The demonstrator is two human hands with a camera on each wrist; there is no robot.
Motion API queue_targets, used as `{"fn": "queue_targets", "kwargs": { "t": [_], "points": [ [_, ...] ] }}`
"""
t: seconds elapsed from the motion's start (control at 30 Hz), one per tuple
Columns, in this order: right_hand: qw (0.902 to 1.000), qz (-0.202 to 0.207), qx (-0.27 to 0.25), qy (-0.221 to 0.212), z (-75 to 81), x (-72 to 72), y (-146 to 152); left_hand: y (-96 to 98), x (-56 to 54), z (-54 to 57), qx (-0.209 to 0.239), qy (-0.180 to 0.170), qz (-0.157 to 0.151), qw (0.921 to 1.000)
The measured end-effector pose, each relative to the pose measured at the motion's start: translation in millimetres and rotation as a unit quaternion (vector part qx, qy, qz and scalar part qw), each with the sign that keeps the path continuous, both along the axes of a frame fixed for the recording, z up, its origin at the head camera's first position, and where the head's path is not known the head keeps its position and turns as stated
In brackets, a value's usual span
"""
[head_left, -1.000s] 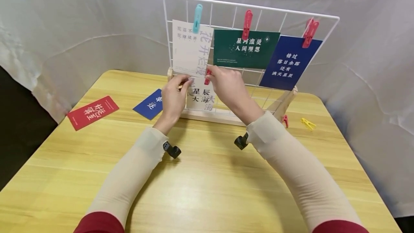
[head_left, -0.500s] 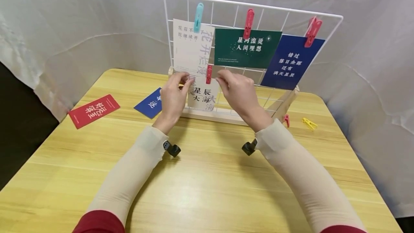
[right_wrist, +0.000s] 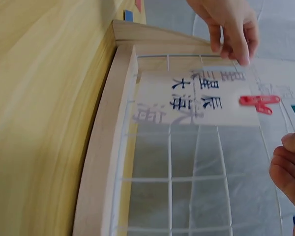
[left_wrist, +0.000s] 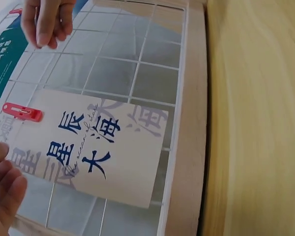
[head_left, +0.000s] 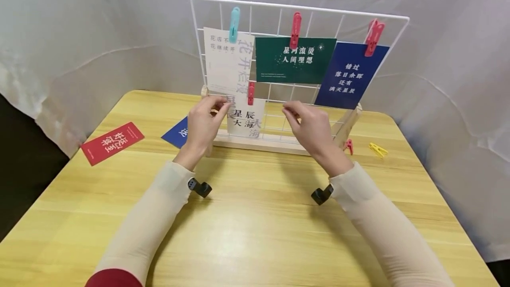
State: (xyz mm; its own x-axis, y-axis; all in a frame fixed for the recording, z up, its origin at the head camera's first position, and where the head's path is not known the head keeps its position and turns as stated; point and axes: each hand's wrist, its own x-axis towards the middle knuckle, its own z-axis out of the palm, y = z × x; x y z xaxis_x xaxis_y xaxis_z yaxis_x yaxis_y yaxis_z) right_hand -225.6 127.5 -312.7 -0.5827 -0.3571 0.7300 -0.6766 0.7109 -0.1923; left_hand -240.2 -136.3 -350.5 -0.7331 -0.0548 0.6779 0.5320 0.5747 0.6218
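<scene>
A white card (head_left: pixel 236 129) with dark lettering hangs low on a white wire grid (head_left: pixel 271 4), a red clothespin (head_left: pixel 250 94) at its top edge. My left hand (head_left: pixel 204 121) hovers beside that card's upper left corner, thumb and fingers loosely bent with nothing between them. To the right of the card, my right hand (head_left: pixel 311 126) is held before the grid, apart from the card and pin, its fingers loosely curled around nothing. Above hang another white card (head_left: pixel 221 72) under a teal clothespin (head_left: pixel 234 25), a green card (head_left: pixel 295 73), and a blue card (head_left: pixel 344 59), the last two under red pins.
The grid stands in a wooden base (head_left: pixel 255 145) on the table (head_left: pixel 255 234). A red card (head_left: pixel 113 143) and a partly hidden blue card (head_left: pixel 173 134) lie at left. On the right lie a red clothespin (head_left: pixel 349 146) and a yellow clothespin (head_left: pixel 377 150).
My right hand has let go of the red clothespin and drawn away to the right and down. The left hand has moved slightly off the card. The pin stays on the card.
</scene>
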Motion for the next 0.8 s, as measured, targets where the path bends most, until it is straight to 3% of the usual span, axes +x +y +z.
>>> {"fn": "queue_targets", "kwargs": {
  "t": [0.23, 0.6, 0.8],
  "points": [
    [0.9999, 0.005, -0.011, -0.002, -8.0, 3.9, 23.7, -13.0, 8.5, -4.0, -0.049, -0.032, -0.042, 0.9974],
    [0.9988, -0.006, -0.039, -0.028, -19.0, 10.5, 59.6, -36.4, 16.9, -6.9, -0.118, -0.067, -0.065, 0.9886],
    [0.9980, -0.016, -0.058, -0.018, -20.6, 15.4, 78.8, -51.5, 16.6, -8.8, -0.102, -0.038, -0.065, 0.9919]
  ]
}}
